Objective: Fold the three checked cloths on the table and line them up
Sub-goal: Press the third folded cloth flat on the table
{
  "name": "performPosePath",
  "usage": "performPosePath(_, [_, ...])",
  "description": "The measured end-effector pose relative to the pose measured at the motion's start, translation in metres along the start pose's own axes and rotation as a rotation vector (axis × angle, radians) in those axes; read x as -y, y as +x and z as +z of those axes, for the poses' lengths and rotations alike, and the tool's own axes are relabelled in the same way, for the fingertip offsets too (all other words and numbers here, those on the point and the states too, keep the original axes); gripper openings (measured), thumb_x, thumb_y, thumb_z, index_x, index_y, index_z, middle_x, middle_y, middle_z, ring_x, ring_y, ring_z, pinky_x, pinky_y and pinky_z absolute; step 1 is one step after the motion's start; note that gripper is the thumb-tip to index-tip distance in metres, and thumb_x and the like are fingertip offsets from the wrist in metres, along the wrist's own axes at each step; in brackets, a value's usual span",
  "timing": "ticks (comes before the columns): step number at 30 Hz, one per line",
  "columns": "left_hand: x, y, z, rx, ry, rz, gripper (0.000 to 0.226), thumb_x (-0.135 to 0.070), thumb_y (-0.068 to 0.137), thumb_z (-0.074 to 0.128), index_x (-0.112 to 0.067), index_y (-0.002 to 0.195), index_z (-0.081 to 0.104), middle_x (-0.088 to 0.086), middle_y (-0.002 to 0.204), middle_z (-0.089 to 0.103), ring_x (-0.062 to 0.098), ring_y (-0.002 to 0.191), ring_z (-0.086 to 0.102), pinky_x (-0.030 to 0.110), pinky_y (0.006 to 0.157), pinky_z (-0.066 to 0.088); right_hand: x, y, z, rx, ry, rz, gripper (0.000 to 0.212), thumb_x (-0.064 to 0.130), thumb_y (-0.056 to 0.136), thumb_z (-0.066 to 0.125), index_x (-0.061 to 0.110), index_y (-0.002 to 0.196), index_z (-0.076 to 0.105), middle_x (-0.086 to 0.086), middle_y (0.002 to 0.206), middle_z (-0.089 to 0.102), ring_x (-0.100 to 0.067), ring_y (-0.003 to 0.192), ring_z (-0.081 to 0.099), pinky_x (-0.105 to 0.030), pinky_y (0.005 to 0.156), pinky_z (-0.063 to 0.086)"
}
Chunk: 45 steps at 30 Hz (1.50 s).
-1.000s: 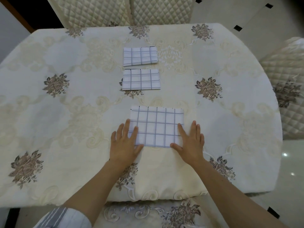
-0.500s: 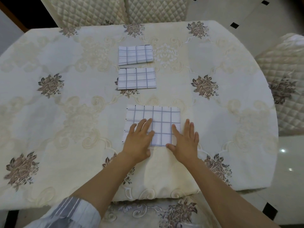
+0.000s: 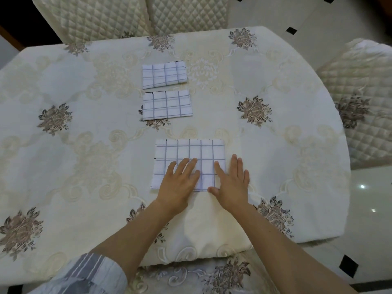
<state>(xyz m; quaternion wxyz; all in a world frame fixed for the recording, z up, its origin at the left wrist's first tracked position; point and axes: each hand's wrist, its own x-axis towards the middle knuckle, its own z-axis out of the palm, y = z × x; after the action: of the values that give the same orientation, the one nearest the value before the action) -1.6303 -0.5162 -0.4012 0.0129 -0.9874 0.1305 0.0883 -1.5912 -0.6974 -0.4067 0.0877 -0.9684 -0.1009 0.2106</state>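
Pressing flat with straight fingers, the left hand [image 3: 180, 183] lies on the near white blue-checked cloth [image 3: 191, 151], nearer its middle than a second ago. The right hand [image 3: 232, 183], equally flat and holding nothing, rests on the cloth's lower right edge. Beyond, the middle folded checked cloth [image 3: 167, 105] and far folded checked cloth [image 3: 164, 74] line up on the cream embroidered tablecloth [image 3: 84, 124].

Home dining room, embroidered tablecloth [image 3: 297, 145], quilted chairs [image 3: 131, 15] around, glossy tiled floor [image 3: 369, 209]
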Motion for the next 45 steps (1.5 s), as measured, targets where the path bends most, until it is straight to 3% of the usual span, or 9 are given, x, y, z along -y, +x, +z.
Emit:
performPosePath(5, [-0.005, 0.002, -0.006, -0.023, 0.04, -0.043, 0.085, -0.007, 0.05, 0.081, -0.013, 0.13, 0.053, 0.017, 0.15, 0.041, 0.038, 0.137, 0.04, 0.057, 0.109, 0.033, 0.0, 0.0, -0.001, 0.009, 0.002, -0.006, 0.08, 0.052, 0.091, 0.056, 0.032, 0.154, 0.011, -0.019, 0.158, -0.022, -0.035, 0.146, -0.022, -0.054, 0.117, -0.002])
performPosePath(15, [-0.009, -0.004, 0.007, -0.257, -0.034, 0.064, 0.018, -0.002, 0.065, 0.074, -0.01, 0.076, 0.062, 0.013, 0.125, 0.062, 0.034, 0.117, 0.054, 0.051, 0.097, 0.04, -0.002, 0.001, 0.003, -0.03, 0.063, -0.027, 0.074, 0.051, 0.093, 0.051, 0.028, 0.154, 0.016, -0.018, 0.159, -0.021, -0.035, 0.146, -0.022, -0.053, 0.117, -0.002])
performPosePath(19, [-0.004, -0.01, 0.007, -0.352, -0.04, 0.071, 0.015, 0.003, 0.07, 0.07, -0.009, 0.066, 0.062, 0.011, 0.119, 0.066, 0.034, 0.11, 0.06, 0.05, 0.092, 0.042, -0.001, 0.001, 0.005, -0.098, 0.194, -0.091, 0.079, 0.071, 0.082, 0.032, 0.027, 0.148, 0.034, -0.016, 0.161, -0.011, -0.03, 0.148, -0.017, -0.051, 0.117, -0.001])
performPosePath(22, [0.0, -0.016, 0.007, -0.431, -0.094, 0.023, 0.019, 0.005, 0.074, 0.065, -0.01, 0.065, 0.059, 0.01, 0.118, 0.067, 0.034, 0.109, 0.06, 0.047, 0.089, 0.042, -0.002, -0.002, 0.009, -0.124, 0.243, -0.232, 0.088, 0.077, 0.074, 0.043, 0.03, 0.148, 0.035, -0.011, 0.163, -0.008, -0.024, 0.148, -0.018, -0.046, 0.117, -0.005])
performPosePath(27, [0.012, -0.037, 0.003, -0.478, -0.215, -0.093, 0.019, 0.0, 0.077, 0.068, -0.014, 0.067, 0.06, 0.007, 0.118, 0.068, 0.029, 0.11, 0.058, 0.044, 0.088, 0.041, -0.006, -0.005, 0.015, -0.181, 0.181, -0.386, 0.073, 0.036, 0.07, 0.082, 0.033, 0.136, 0.051, -0.011, 0.162, 0.008, -0.027, 0.15, -0.006, -0.054, 0.118, 0.011])
performPosePath(31, [0.025, -0.059, 0.003, -0.459, -0.287, -0.134, 0.014, -0.008, 0.077, 0.073, -0.016, 0.069, 0.064, 0.006, 0.118, 0.067, 0.029, 0.107, 0.058, 0.043, 0.085, 0.04, -0.001, -0.002, 0.018, -0.325, 0.293, -0.417, 0.038, 0.005, 0.066, 0.074, 0.029, 0.094, 0.069, -0.013, 0.151, 0.038, -0.032, 0.146, 0.02, -0.054, 0.109, 0.026])
performPosePath(33, [0.031, -0.07, 0.004, -0.424, -0.289, -0.183, 0.011, -0.012, 0.078, 0.072, -0.016, 0.07, 0.066, 0.006, 0.119, 0.066, 0.03, 0.108, 0.058, 0.043, 0.085, 0.038, 0.008, -0.005, 0.017, -0.378, 0.302, -0.472, 0.015, 0.015, 0.073, 0.061, 0.026, 0.08, 0.069, -0.012, 0.147, 0.045, -0.033, 0.144, 0.027, -0.053, 0.106, 0.027])
performPosePath(35, [0.034, -0.081, 0.007, -0.399, -0.286, -0.234, 0.007, -0.014, 0.077, 0.072, -0.017, 0.073, 0.067, 0.006, 0.121, 0.065, 0.031, 0.111, 0.057, 0.043, 0.086, 0.038, 0.019, -0.011, 0.016, -0.387, 0.288, -0.521, 0.016, 0.024, 0.077, 0.052, 0.025, 0.076, 0.068, -0.011, 0.144, 0.048, -0.033, 0.143, 0.029, -0.053, 0.107, 0.027])
performPosePath(45, [0.044, -0.123, 0.027, -0.336, -0.266, -0.414, 0.007, -0.016, 0.07, 0.061, -0.015, 0.07, 0.067, 0.01, 0.127, 0.063, 0.032, 0.117, 0.048, 0.045, 0.087, 0.036, 0.056, -0.045, 0.038, -0.304, 0.194, -0.754, 0.01, 0.015, 0.077, 0.074, 0.023, 0.08, 0.069, -0.008, 0.143, 0.049, -0.028, 0.144, 0.029, -0.049, 0.112, 0.025])
